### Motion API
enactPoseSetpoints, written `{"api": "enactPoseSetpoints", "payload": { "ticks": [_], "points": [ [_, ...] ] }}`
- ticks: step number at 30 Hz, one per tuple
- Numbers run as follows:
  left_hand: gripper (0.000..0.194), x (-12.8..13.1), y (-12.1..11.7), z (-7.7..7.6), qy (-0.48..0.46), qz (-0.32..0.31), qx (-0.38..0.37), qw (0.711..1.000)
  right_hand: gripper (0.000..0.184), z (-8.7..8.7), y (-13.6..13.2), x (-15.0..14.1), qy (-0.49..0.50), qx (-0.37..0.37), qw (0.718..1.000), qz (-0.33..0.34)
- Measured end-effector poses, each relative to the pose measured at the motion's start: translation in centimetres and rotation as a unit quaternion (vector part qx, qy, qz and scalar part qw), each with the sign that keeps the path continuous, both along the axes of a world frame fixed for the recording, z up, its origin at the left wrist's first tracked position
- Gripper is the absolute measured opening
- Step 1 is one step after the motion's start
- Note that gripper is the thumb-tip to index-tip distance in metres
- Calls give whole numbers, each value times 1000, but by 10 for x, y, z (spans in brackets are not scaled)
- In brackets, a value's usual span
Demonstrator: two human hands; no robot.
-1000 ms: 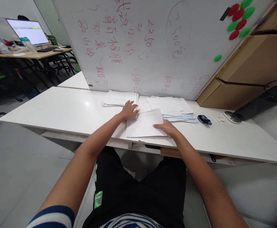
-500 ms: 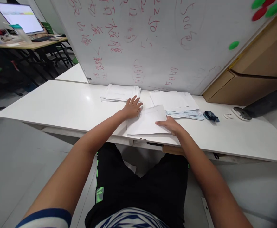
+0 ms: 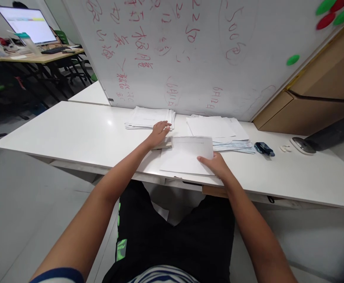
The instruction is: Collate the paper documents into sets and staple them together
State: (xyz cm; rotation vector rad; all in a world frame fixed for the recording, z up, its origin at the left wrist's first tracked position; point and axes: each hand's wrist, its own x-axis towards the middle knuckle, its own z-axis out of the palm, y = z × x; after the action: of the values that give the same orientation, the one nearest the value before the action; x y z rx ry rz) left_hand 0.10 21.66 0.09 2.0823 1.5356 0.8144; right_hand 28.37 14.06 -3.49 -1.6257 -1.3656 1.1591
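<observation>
My right hand (image 3: 217, 163) grips the right edge of a white sheet of paper (image 3: 186, 155), thumb on top, near the desk's front edge. Whether more sheets lie under it I cannot tell. My left hand (image 3: 159, 133) is off that sheet, fingers stretched out over the front right corner of a stack of white papers (image 3: 150, 116). Below my left palm, a thin beige edge (image 3: 163, 146) shows beside the sheet; its kind is unclear. A second pile of white papers (image 3: 213, 127) lies behind my right hand, with bluish printed papers (image 3: 233, 147) sticking out at its front.
A whiteboard (image 3: 201, 70) with red writing stands behind the papers on the white desk (image 3: 80, 129). To the right are a dark blue object (image 3: 264, 149), small white pieces (image 3: 284, 148), a computer mouse (image 3: 303, 145) and cardboard boxes (image 3: 304, 114). A monitor (image 3: 27, 25) stands on another desk.
My left hand has come off the sheet and shifted slightly left. My right hand has drawn the sheet a little right and towards me, turning it straighter. The view has tilted slightly.
</observation>
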Motion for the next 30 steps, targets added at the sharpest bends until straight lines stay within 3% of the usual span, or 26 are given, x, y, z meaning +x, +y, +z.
{"api": "enactPoseSetpoints", "payload": {
  "ticks": [3,7,11,16,30],
  "points": [
    [49,0,-3,2,-20,-4,2,1000,42,-4,-10,9,-17,56,996,-67],
    [50,-1,-5,4,-49,0,-9,999,49,-13,-11,14,69,98,980,-156],
    [53,-3,-4,4,-77,-8,-30,997,52,-15,-6,11,142,85,973,-161],
    [55,-3,-6,6,-79,-8,-36,996,51,-5,-6,8,215,123,949,-195],
    [57,-2,-9,7,-96,-13,-63,993,51,-9,-6,12,227,91,958,-148]
  ]
}}
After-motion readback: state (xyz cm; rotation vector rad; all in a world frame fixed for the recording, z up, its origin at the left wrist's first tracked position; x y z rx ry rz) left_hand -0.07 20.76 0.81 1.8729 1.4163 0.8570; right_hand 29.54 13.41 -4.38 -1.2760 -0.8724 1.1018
